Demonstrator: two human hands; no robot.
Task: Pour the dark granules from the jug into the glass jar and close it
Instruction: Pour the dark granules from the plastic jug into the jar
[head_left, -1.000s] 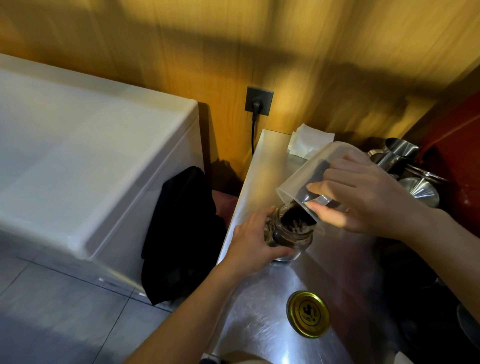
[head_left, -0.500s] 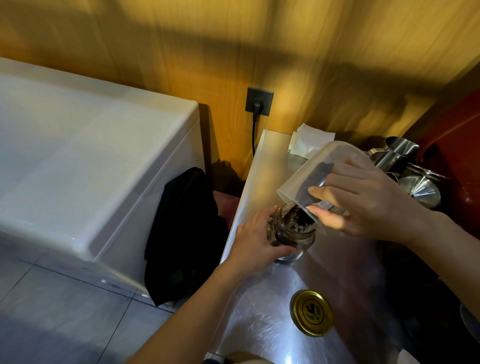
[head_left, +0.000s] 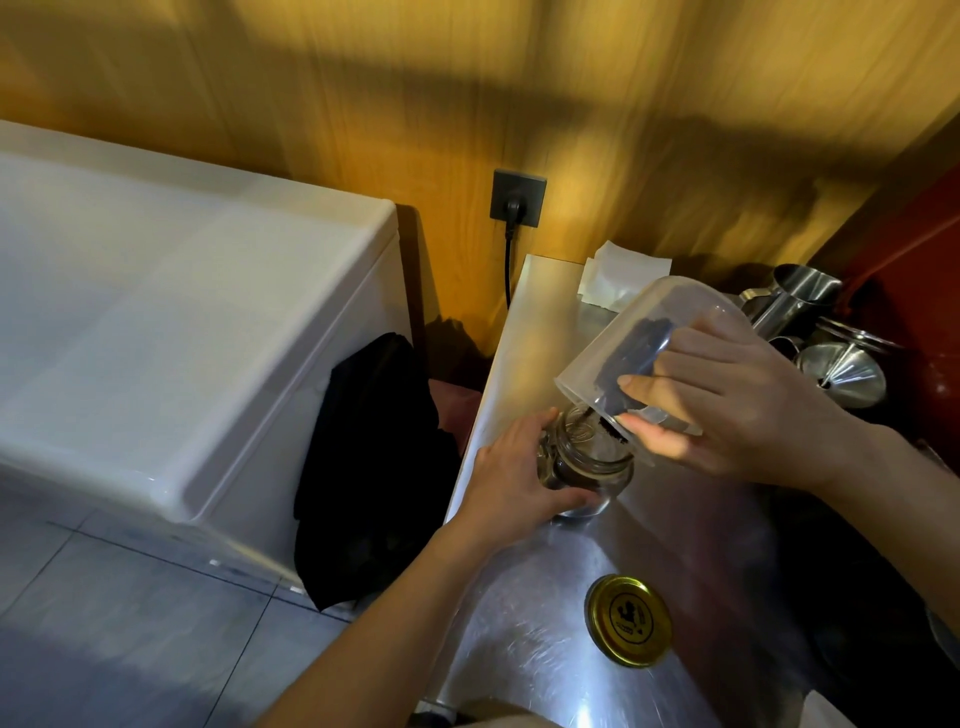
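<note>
A small glass jar (head_left: 592, 470) stands upright on the steel counter (head_left: 524, 639), partly filled with dark granules. My left hand (head_left: 511, 480) wraps around its left side. Above it my right hand (head_left: 727, 402) grips a clear plastic jug (head_left: 623, 338), tipped steeply with its mouth down over the jar's opening. Dark granules (head_left: 626, 358) slide along the jug's lower wall into the jar. The gold lid (head_left: 628, 620) lies flat on the counter, nearer to me and apart from the jar.
Steel pitchers and a funnel (head_left: 841, 371) crowd the counter's back right. White paper (head_left: 618, 280) lies at the back. A white chest appliance (head_left: 182, 332) stands to the left, with black cloth (head_left: 374, 467) hanging in the gap. A plugged wall socket (head_left: 518, 198) is behind.
The jug has tipped further, its base rising higher. More granules have left the jug and the jar's dark fill looks higher. My left hand stays on the jar.
</note>
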